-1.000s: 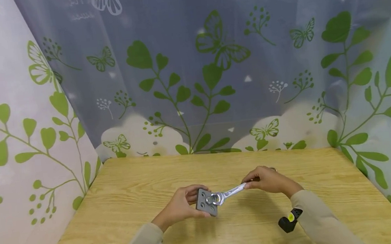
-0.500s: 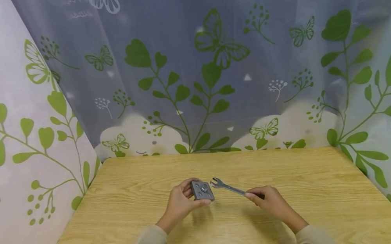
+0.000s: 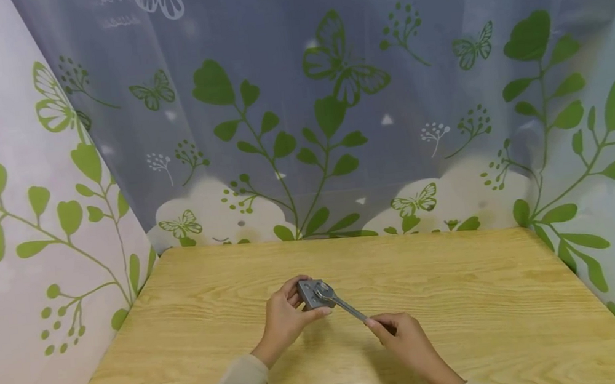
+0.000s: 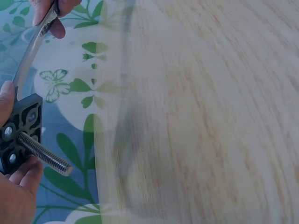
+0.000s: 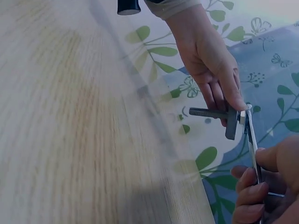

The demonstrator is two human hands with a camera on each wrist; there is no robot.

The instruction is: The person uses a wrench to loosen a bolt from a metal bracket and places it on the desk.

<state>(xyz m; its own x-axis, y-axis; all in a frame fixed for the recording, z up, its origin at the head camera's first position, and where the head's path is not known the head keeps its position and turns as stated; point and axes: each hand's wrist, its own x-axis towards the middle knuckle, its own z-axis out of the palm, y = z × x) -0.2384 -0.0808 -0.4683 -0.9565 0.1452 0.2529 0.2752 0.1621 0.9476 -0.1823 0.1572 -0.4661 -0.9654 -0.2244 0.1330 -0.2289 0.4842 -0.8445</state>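
1. From my head feed, the dark grey square plate (image 3: 309,302) is above the yellow wood-grain table (image 3: 461,288), the left hand (image 3: 283,321) at its left.
2. The silver metal wrench (image 3: 347,307) runs from the plate rightward and nearer, to the right hand (image 3: 409,340).
3. The silver threaded metal bolt (image 4: 46,152) projects from the plate's face opposite the wrench.
4. Behind the table I see the blue-grey leaf-printed backdrop (image 3: 280,27).

Could not read any words or numbers. Saw only pale, faint squiggles (image 3: 121,21) like writing near the top left of the blue cloth (image 3: 277,111), too blurry to make out.
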